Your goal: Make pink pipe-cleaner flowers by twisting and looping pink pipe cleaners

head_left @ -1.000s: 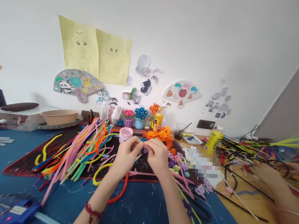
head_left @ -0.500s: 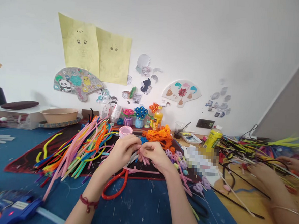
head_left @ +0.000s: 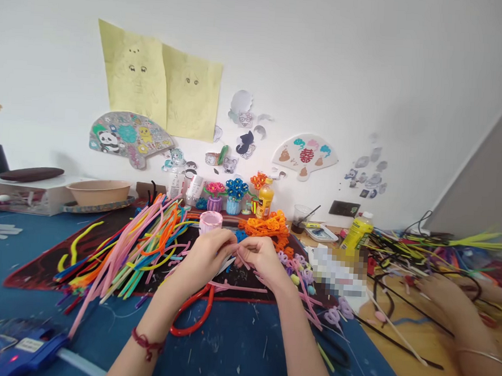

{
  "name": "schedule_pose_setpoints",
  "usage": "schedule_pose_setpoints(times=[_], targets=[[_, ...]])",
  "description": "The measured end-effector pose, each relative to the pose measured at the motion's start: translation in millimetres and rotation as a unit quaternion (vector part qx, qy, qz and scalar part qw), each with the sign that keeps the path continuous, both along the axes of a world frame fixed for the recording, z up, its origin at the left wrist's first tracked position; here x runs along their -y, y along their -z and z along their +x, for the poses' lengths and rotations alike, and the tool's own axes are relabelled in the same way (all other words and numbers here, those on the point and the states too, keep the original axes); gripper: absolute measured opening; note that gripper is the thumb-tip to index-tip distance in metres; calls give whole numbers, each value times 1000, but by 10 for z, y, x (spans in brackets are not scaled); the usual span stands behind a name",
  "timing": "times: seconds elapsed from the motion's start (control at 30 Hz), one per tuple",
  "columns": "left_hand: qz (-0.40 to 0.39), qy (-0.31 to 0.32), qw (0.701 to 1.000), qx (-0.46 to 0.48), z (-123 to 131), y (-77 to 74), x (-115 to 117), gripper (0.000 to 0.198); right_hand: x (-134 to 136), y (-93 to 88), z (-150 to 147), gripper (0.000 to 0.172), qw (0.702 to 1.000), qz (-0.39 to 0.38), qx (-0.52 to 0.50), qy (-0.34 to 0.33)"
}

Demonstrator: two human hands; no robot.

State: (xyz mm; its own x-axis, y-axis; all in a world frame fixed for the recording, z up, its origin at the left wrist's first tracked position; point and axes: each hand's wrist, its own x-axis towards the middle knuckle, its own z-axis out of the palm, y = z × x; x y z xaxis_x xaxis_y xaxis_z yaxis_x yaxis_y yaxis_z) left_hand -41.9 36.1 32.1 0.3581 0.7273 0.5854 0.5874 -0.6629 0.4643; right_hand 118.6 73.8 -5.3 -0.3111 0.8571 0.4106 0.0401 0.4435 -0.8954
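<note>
My left hand (head_left: 213,256) and my right hand (head_left: 260,259) meet at the middle of the work area, fingertips pinched together. Between them is a pink pipe cleaner (head_left: 239,259), mostly hidden by the fingers. Below my hands lie scissors with red handles (head_left: 190,333), their blades partly covered by my left hand. A loose pink pipe cleaner (head_left: 240,288) rests on the dark mat (head_left: 37,268) close by. Just behind my left hand stands a pink-rimmed cup (head_left: 210,222).
A heap of coloured pipe cleaners (head_left: 122,248) spreads at the left, with a blue glue gun (head_left: 28,347) in front. Orange pipe-cleaner pieces (head_left: 267,230), potted flowers (head_left: 236,195) and bottles (head_left: 359,231) stand behind. At right, another person's hand (head_left: 442,293) works among black pipe cleaners.
My hands stay nearly in place, fingers shifting slightly; the pink strands that hung below my right fingers now show less. The other person's hands at right have moved closer together.
</note>
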Motion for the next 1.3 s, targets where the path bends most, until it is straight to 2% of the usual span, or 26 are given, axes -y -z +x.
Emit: schedule_pose_setpoints(times=[0.17,0.27,0.33,0.4,0.43,0.47,0.5,0.53,0.6,0.63,0.67,0.73,0.8,0.87,0.93,1.1,1.2,1.3], targets=[[-51,-15,997,62,47,64,-34,20,11,-12,-14,14,989,91,51,106],[-100,-35,987,123,73,120,-80,19,68,-25,-44,20,969,164,95,162],[-117,-42,981,146,83,155,-107,21,106,-26,-74,24,926,272,165,203],[-126,-40,979,154,86,175,-122,23,121,-17,-99,29,860,384,237,240],[-125,-39,979,156,85,175,-124,24,117,-10,-106,30,837,414,255,251],[-119,-40,980,156,82,170,-122,24,106,-3,-108,31,836,415,253,254],[-108,-42,981,153,77,159,-117,23,90,3,-103,30,855,390,236,249],[-95,-45,983,149,70,144,-110,21,71,8,-92,27,888,340,207,229],[-65,-45,988,136,48,110,-92,18,39,6,-52,19,964,188,122,145],[-45,-38,991,121,35,94,-83,17,31,0,-25,22,987,105,80,88],[-23,-28,994,100,20,81,-76,17,30,-11,5,30,998,31,45,28],[25,-4,998,56,-8,64,-64,18,49,-39,65,47,996,-62,22,-67],[60,14,998,21,-28,56,-59,20,78,-61,112,47,984,-110,18,-137],[67,21,998,7,-37,56,-59,21,94,-67,130,44,976,-134,2,-171],[59,19,998,-3,-35,63,-64,19,84,-52,117,40,981,-125,-18,-149],[37,-32,999,-17,0,115,-73,16,6,15,20,32,998,-59,-28,-26],[56,-47,997,-35,30,141,-66,18,-6,24,-10,24,997,19,38,59],[66,-57,995,-41,62,138,-49,20,15,-3,-20,22,981,104,97,128]])
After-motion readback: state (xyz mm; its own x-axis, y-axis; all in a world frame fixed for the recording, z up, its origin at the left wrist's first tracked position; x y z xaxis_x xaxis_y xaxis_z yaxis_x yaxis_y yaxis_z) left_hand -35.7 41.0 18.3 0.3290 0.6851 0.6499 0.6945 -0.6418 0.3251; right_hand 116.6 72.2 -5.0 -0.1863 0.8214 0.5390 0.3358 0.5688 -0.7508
